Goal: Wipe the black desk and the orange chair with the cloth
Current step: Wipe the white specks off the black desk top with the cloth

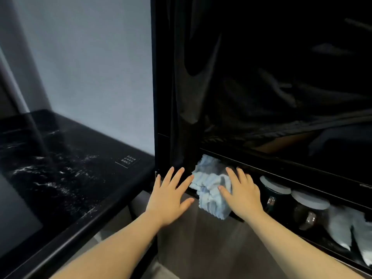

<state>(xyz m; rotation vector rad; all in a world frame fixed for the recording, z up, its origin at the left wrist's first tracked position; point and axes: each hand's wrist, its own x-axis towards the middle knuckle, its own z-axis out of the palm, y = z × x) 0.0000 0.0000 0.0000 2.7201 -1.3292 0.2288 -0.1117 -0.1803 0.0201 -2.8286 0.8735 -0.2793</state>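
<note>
A pale blue ribbed cloth (209, 188) lies bunched on the front edge of a low black shelf (291, 186), part of it hanging over the edge. My right hand (241, 194) lies flat on the cloth with its fingers straight and spread. My left hand (171, 196) rests flat with spread fingers on the black corner just left of the cloth. The black desk (60, 178) with white marbling stretches away at the left. No orange chair is in view.
A dark garment (261, 77) hangs in the black wardrobe frame above the shelf. Two dark glass jars with grey lids (291, 200) stand on the shelf right of my right hand, then a pale cloth bundle (348, 226). A grey wall (90, 67) rises behind the desk.
</note>
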